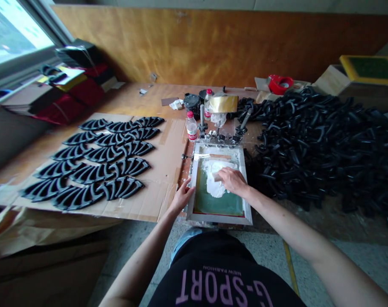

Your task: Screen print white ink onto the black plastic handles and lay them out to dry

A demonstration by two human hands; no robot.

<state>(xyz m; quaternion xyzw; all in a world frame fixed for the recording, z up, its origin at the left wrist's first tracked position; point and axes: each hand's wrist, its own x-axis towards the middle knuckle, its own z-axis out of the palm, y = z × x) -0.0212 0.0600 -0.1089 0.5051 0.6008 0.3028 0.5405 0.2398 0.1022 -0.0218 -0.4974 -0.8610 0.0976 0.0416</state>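
A silver-framed printing screen (pixel 219 219) with a green mesh lies in front of me, clamped at its far end. White ink (pixel 217 187) is spread over the middle of the mesh. My right hand (pixel 234 181) is closed around a small pale squeegee (pixel 217 177) that touches the ink. At the screen's left edge is my left hand (pixel 183 195), its fingers extended beside the frame and holding nothing I can see. What lies under the screen is hidden.
Rows of black curved parts (pixel 97 164) lie on a cardboard sheet (pixel 161 170) at left. A large heap of black parts (pixel 315 145) fills the right. Behind the clamps stand a red-capped bottle (pixel 191 128) and dark tubs (pixel 191 102). A red tape dispenser (pixel 280 84) sits farther back.
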